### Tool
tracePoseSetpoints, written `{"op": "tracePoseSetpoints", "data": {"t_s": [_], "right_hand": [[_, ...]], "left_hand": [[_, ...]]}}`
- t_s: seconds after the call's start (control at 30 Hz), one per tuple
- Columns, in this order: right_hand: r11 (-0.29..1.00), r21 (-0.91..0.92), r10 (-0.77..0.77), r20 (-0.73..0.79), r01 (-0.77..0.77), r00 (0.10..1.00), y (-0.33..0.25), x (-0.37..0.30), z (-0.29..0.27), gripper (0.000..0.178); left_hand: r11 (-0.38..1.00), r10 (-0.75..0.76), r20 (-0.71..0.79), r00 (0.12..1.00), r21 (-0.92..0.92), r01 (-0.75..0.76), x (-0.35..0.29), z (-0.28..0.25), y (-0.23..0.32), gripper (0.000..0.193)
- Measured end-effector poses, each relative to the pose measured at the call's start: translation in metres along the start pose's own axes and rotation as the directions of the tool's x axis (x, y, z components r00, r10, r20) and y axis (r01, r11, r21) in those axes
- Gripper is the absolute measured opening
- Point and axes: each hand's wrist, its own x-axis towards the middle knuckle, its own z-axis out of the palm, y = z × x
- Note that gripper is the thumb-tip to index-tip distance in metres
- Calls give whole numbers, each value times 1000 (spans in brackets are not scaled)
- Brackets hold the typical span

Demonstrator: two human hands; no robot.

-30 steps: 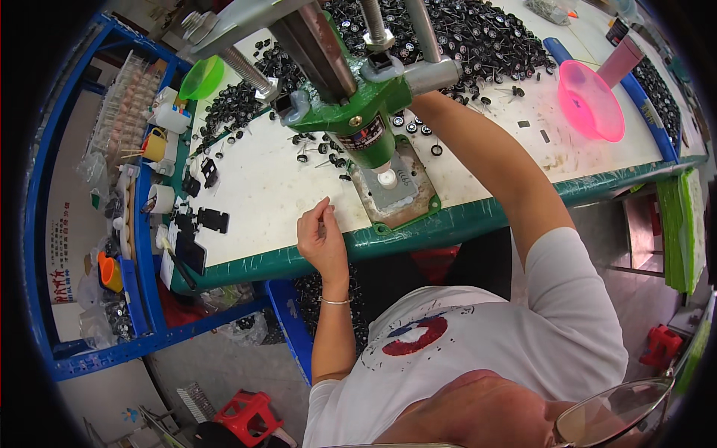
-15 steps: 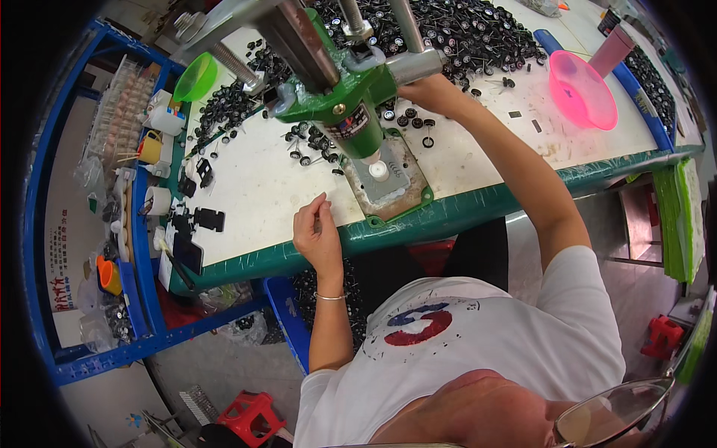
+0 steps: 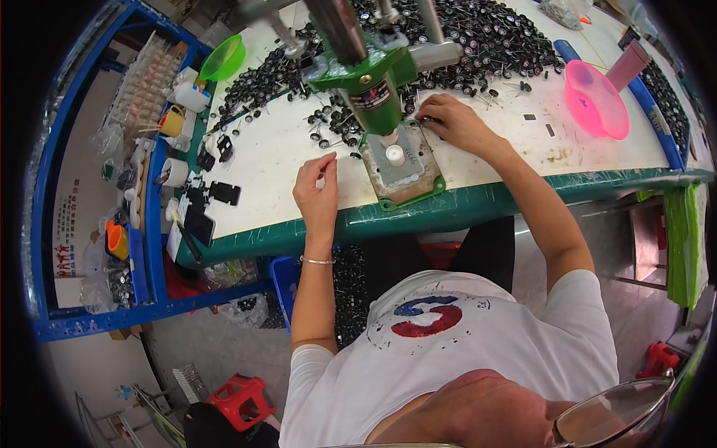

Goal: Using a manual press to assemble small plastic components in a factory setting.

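A green bench press (image 3: 379, 104) stands at the table's front edge. Under its ram, a small white round fixture (image 3: 395, 155) sits on the grey base plate (image 3: 412, 166). My left hand (image 3: 317, 193) is just left of the base, thumb and fingertips pressed together; whatever is between them is too small to make out. Beyond the plate's right rear corner, my right hand (image 3: 461, 125) bends its fingers down over small black wheels, and a dark wheel shows at its fingertips. Several black wheels with thin metal axles (image 3: 328, 123) lie left of the press.
A large heap of black wheels (image 3: 500, 41) covers the back of the table. A pink bowl (image 3: 597, 101) stands at right, a green bowl (image 3: 222, 58) at far left. Blue shelving (image 3: 154, 246) borders the left side. Below the table edge is a blue bin (image 3: 284, 282).
My right hand has left the press's side handle and come down to the wheels by the base. The left hand remains left of the base, fingers pinched. The whole view has shifted slightly.
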Motion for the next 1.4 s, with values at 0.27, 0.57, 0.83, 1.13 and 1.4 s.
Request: {"op": "tracePoseSetpoints", "data": {"t_s": [0.27,0.57,0.83,1.13,1.4], "right_hand": [[994,-98,51,15,-50,999,-2,-13,-23,18],[914,396,140,-91,-93,986,-49,0,-24,25],[853,511,119,11,-108,993,-90,-15,7,28],[877,460,172,-30,-140,985,-97,-18,14,29],[845,530,178,-159,-68,971,-78,-19,-9,44]], "left_hand": [[956,160,132,978,228,-187,14,20,-7,27],[992,-90,139,986,-79,102,10,19,-16,15],[762,-236,159,959,-582,284,10,5,-18,13],[341,-298,347,889,-832,439,1,8,12,25],[713,-273,269,923,-588,383,-4,21,41,14]]}}
